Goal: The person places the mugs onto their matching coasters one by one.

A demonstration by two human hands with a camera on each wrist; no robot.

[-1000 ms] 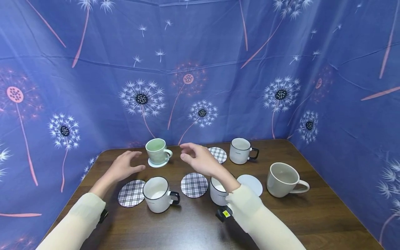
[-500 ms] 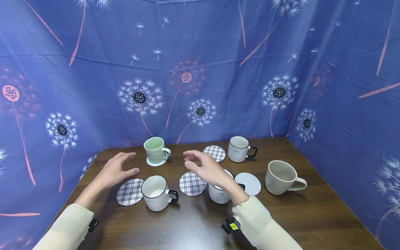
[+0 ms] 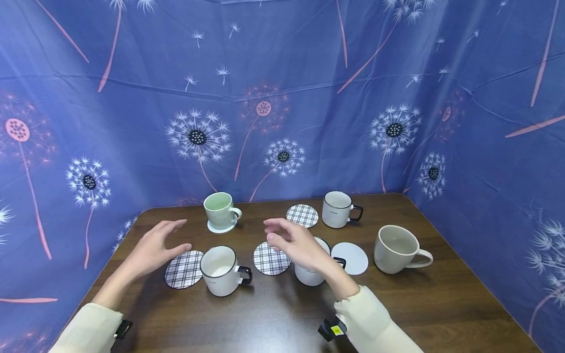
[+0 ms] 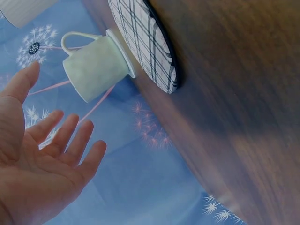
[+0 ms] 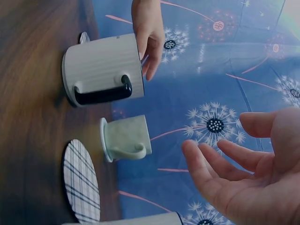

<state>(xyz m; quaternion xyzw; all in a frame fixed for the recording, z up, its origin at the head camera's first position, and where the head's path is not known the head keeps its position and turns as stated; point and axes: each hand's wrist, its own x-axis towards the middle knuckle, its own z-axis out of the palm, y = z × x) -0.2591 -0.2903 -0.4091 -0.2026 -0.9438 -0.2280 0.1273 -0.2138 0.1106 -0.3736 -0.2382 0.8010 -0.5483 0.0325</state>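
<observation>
Nearest my left hand (image 3: pixel 152 247) a round plaid coaster (image 3: pixel 184 269) lies flat on the table, touching a white ribbed mug with black rim and handle (image 3: pixel 220 270) that stands upright, handle to the right. Under my right hand (image 3: pixel 296 240) a second plaid coaster (image 3: pixel 270 260) lies flat, with another white ribbed mug (image 3: pixel 309 275) upright just beside it.

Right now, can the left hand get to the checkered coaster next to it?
Probably yes. The left hand hovers open beside the checkered coaster, with nothing between them; the white mug stands on its far side.
</observation>
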